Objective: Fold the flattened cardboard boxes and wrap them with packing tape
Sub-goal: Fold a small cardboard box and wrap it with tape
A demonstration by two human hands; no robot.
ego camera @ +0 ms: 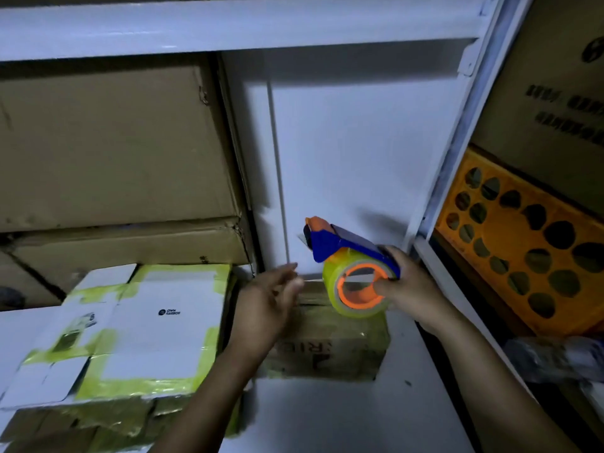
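**You are holding the tape dispenser (346,253) above a taped cardboard box (330,348).**

Right of centre in the frame, your right hand (411,282) is grasping the blue-and-orange dispenser. Its grip is closed on the tool, with the thumb hooking inside the orange core of the yellowish tape roll (359,286) and the fingers wrapping over the blue frame. Your left hand (268,299) is hovering just left of the roll, its grip open and its fingers straight. Whether its fingertips are touching anything is not clear. Below both hands, low in the centre, the brown box is lying on the white surface (343,413). At lower left, a bundle of flattened white boxes (157,322) bound in yellowish tape is sitting on more brown cardboard. An orange crate (523,243) is standing at the right edge.
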